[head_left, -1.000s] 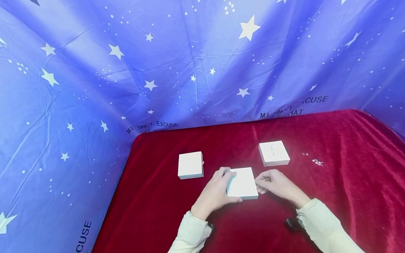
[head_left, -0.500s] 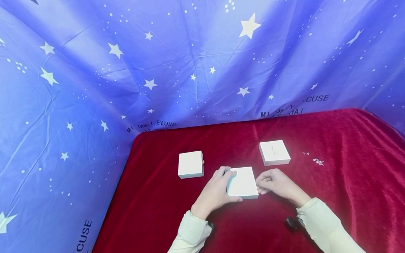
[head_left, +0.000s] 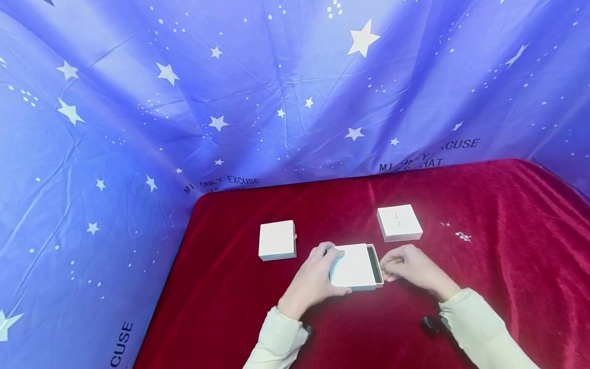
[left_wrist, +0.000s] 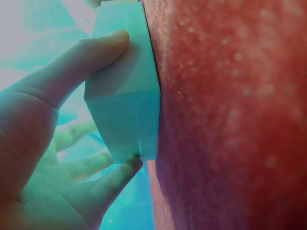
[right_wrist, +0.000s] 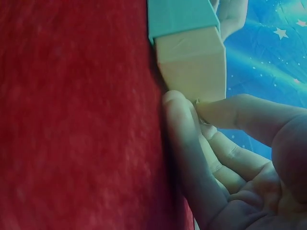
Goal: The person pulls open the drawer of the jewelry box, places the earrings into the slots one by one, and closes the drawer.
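A white drawer-style box lies flat near the front middle of the table. My left hand point(head_left: 313, 279) grips its outer sleeve point(head_left: 354, 266) from the left, thumb along the near side and fingers around the far side. The inner drawer point(right_wrist: 192, 72), pale pinkish cream, sticks a little way out on the right; a dark strip of its inside shows in the head view. At the drawer's end, the thumb and index finger of my right hand point(head_left: 412, 269) pinch a small pull tab point(right_wrist: 205, 117), mostly hidden between them.
Two more white boxes lie behind: one on the left point(head_left: 277, 240) with a small tab on its right side, another on the right point(head_left: 399, 223) with printing on top. Small shiny pieces point(head_left: 463, 237) lie farther right on the red velvet cloth point(head_left: 507, 287). A blue starry curtain point(head_left: 276, 77) hangs behind.
The drawer has slid slightly out of its sleeve to the right, and my right hand has shifted right with it. My left hand keeps its hold on the sleeve.
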A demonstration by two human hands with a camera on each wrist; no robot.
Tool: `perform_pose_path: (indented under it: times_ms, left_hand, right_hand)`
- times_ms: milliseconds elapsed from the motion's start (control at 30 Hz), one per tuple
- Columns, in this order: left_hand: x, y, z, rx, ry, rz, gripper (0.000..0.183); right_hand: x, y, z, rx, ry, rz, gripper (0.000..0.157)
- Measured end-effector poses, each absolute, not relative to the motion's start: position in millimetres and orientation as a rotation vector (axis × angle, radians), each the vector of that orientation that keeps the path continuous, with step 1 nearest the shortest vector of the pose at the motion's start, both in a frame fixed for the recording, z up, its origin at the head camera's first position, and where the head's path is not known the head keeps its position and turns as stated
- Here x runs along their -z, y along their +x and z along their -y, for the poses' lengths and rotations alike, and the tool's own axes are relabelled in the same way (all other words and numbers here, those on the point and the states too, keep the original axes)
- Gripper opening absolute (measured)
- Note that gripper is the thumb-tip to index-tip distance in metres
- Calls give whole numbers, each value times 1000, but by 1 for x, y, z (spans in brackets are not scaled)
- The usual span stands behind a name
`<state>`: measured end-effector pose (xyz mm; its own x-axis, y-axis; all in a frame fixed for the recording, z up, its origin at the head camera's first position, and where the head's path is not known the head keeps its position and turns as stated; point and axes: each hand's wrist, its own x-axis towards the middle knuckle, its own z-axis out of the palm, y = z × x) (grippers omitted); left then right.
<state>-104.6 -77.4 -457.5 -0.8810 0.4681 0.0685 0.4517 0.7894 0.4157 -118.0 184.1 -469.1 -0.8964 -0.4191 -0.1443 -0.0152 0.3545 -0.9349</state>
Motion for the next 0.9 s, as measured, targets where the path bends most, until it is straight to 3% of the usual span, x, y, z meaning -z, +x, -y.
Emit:
perform_pose_path:
  times_ms: [900]
  left_hand:
    - [459, -106, 77, -691, 745, -2916, 78]
  right_hand:
    - [468, -114, -211, 1422, -294, -2440, 13]
